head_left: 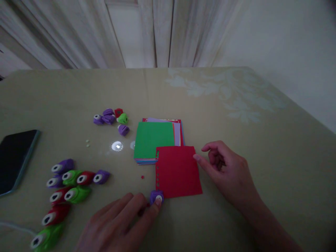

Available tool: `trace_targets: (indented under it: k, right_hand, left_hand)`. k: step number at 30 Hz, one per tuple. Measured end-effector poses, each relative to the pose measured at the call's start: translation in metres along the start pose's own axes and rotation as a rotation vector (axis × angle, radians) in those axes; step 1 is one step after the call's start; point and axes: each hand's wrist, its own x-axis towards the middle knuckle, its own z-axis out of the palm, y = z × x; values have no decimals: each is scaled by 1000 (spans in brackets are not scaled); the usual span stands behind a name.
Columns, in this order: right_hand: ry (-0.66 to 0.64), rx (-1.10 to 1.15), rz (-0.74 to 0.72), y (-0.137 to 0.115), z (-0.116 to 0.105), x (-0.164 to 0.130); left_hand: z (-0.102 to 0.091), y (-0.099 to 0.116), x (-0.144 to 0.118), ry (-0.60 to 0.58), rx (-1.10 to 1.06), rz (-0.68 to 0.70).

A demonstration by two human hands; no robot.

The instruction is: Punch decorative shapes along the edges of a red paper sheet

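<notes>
Head view: looks like they're mid-punching down the left edge of the square red paper sheet (178, 171), lower centre of the frame. Left hand (118, 218) is pinching a small purple plastic punch (153, 196) at its bottom-left corner, thumb on the button. Right hand (228, 171) has thumb and index spread, thumb at the right edge. Next move probably calls for a firm press, paper held steady.

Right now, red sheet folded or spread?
Spread. The red sheet lies flat as one squarish piece with no visible fold; the left hand has the purple punch at the sheet's near-left corner.
</notes>
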Motion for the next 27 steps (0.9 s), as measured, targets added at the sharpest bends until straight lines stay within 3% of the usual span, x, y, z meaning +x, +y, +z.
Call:
trace_targets:
  k: [3,7,12,19,27]
  right_hand:
    - [-157,98,-68,-17,6,-10]
    - [-469,213,15,-42,19,-17]
    - [-680,146,36,-55,31,-5]
    - [-880,-124,-11,-63,34,18]
    - [-911,-590,-139,-115,25,31]
  left_hand:
    - [-8,7,6,-35,15,-34]
    - [-11,17,8,-79,46,-87]
    - [-7,21,9,-175,120,-136]
    - [-13,22,21,-356,166,-217]
    - [-17,24,29,-415,153,-249]
